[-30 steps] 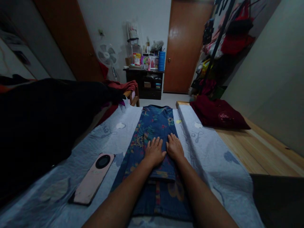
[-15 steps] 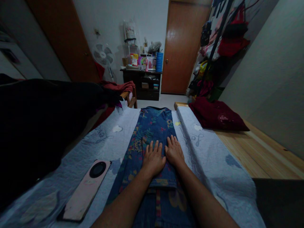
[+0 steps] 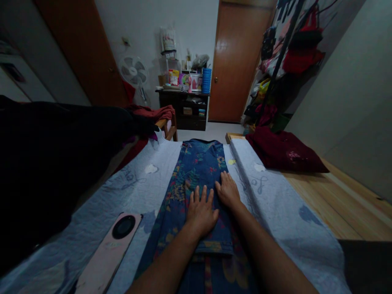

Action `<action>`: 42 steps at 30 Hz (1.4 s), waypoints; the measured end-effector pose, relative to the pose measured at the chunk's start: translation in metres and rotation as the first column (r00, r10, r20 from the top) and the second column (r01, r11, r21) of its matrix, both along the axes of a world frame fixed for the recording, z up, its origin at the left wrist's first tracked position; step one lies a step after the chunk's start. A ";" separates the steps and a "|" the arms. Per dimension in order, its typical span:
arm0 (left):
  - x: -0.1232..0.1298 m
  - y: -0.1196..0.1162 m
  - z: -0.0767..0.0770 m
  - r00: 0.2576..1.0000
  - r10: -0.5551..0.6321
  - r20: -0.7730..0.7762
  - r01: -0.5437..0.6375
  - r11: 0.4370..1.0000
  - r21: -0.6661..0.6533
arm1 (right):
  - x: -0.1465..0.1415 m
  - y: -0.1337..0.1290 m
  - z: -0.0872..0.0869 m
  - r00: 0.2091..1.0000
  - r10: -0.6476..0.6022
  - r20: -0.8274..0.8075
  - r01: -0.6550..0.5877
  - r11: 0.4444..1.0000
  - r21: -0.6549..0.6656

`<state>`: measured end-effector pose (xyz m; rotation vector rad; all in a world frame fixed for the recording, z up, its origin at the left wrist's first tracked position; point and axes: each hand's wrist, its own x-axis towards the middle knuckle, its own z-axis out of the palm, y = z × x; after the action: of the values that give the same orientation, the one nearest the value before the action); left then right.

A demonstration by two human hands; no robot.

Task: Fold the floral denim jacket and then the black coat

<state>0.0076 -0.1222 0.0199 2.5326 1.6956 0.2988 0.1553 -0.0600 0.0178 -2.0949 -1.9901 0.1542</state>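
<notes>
Left hand [image 3: 202, 214] now trails right hand [image 3: 228, 192] more, toward bedsheet's [image 3: 284, 212] near edge; both open on floral garment [image 3: 203, 163], folded layer still underneath.

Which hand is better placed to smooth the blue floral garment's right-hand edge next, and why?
Probably the right hand: it lies at that edge of the blue floral garment. The left hand rests flat nearer the garment's middle and would have to reach across.

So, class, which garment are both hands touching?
The blue floral garment: left hand and right hand rest on it; the maroon cloth and black cloth lie untouched.
</notes>
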 end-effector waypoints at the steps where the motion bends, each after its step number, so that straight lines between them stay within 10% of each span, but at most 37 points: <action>1: 0.000 0.000 0.000 1.000 0.000 -0.004 0.000 1.000 -0.002 | 0.002 0.007 0.000 1.000 0.001 0.000 -0.001 1.000 -0.007; 42: 0.000 0.002 -0.006 1.000 0.003 -0.018 -0.003 1.000 -0.014 | 0.036 0.120 -0.007 0.994 0.106 0.006 -0.105 0.989 -0.102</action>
<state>0.0080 -0.1205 0.0144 2.5303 1.7014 0.2643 0.1915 0.0603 0.0106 -2.0546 -2.1436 0.2683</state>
